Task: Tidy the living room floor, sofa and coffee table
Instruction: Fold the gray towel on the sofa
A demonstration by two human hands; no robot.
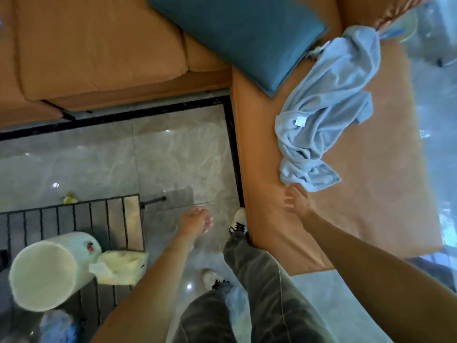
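Fingers spread and holding nothing, right grip (298,201) reaches over the seat of an orange fabric sofa (385,194), fingertips at the lower edge of a crumpled light-blue towel (326,107); motion blur hides whether they touch. Towel lies lengthwise on the sofa's chaise section, w/ a teal square cushion (237,38) just beside it at left. Over the grey marble-tile floor (173,149) hangs left grip (195,220), fingers loosely curled, empty. Lower left: black slatted bench (116,219) carrying a white cylindrical roll (47,271) on its side & a pale-yellow tissue pack (121,267), the two touching. Small yellow item (69,198) on floor beyond bench, too blurred to ID. Person wears grey jeans (259,280), white sneakers (239,219).
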